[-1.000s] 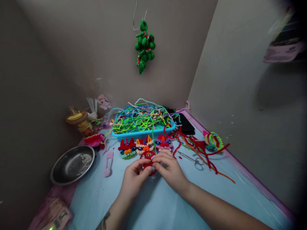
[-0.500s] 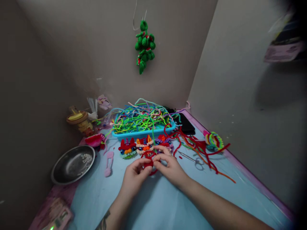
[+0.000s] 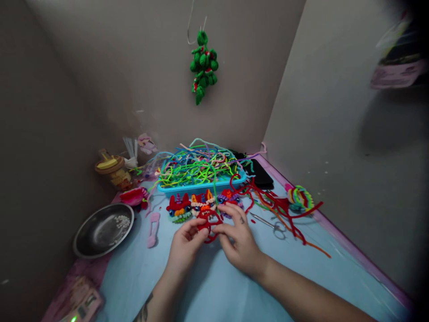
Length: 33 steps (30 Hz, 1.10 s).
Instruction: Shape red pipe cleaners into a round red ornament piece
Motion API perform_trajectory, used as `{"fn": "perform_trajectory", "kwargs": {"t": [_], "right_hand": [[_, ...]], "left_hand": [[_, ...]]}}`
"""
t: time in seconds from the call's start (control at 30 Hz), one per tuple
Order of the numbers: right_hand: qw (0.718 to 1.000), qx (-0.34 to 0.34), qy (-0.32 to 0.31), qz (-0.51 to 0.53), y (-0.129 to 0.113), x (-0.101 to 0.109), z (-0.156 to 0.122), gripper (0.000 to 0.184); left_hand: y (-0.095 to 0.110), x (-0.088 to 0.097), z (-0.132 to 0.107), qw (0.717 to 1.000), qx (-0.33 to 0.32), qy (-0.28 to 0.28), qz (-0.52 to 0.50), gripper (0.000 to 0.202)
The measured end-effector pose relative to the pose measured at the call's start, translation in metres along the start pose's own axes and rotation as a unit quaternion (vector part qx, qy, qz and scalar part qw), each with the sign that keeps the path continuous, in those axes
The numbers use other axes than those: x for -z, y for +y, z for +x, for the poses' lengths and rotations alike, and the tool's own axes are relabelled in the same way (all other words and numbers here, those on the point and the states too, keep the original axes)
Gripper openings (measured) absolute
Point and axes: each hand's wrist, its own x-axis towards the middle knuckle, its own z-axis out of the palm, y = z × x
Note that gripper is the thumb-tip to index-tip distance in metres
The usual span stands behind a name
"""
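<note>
Low over the blue tabletop, a red pipe cleaner (image 3: 211, 216) is bent into loops between my two hands. My left hand (image 3: 188, 241) is closed, pinching its left side between thumb and fingers. On the right, my right hand (image 3: 239, 239) has its fingertips on the other edge of the loops, with thumb and index finger near each other. Just behind stand three small pipe-cleaner figures: a red one (image 3: 178, 206), a white and orange one (image 3: 202, 201), and a purple and red one (image 3: 231, 197), all partly overlapped or close to the loops.
A blue tray (image 3: 187, 187) heaped with coloured pipe cleaners stands behind. To the right lie scissors (image 3: 270, 224), loose red and orange pipe cleaners (image 3: 284, 210) and a black phone-like slab (image 3: 262, 174). On the left are a metal bowl (image 3: 97, 232) and a pink hair clip (image 3: 153, 229).
My right hand has shifted slightly and its fingers have spread from the left hand's fingertips. More of the red loops now shows between the hands. The view has moved a little.
</note>
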Motion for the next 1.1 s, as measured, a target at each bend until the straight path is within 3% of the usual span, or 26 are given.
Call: {"fn": "perform_trajectory", "kwargs": {"t": [0.23, 0.47, 0.73, 0.9, 1.1], "right_hand": [[0.986, -0.119, -0.088, 0.071, -0.005, -0.009, 0.0, 0.012], [0.959, -0.237, -0.05, 0.145, -0.007, -0.013, 0.0, 0.009], [0.963, -0.214, -0.059, 0.152, -0.008, -0.009, 0.001, 0.01], [0.956, -0.195, -0.101, 0.196, -0.007, -0.004, 0.003, 0.01], [0.967, -0.18, -0.066, 0.167, -0.007, -0.007, 0.003, 0.004]], "left_hand": [[-0.003, -0.002, -0.005, 0.99, -0.069, 0.009, 0.126, 0.023], [-0.003, -0.004, -0.006, 0.98, -0.085, 0.017, 0.179, 0.022], [-0.004, -0.003, -0.007, 0.974, -0.084, 0.04, 0.205, 0.021], [0.0, -0.001, -0.002, 0.991, -0.048, 0.032, 0.121, 0.027], [0.005, -0.005, -0.003, 0.997, -0.03, 0.011, 0.076, 0.025]]}}
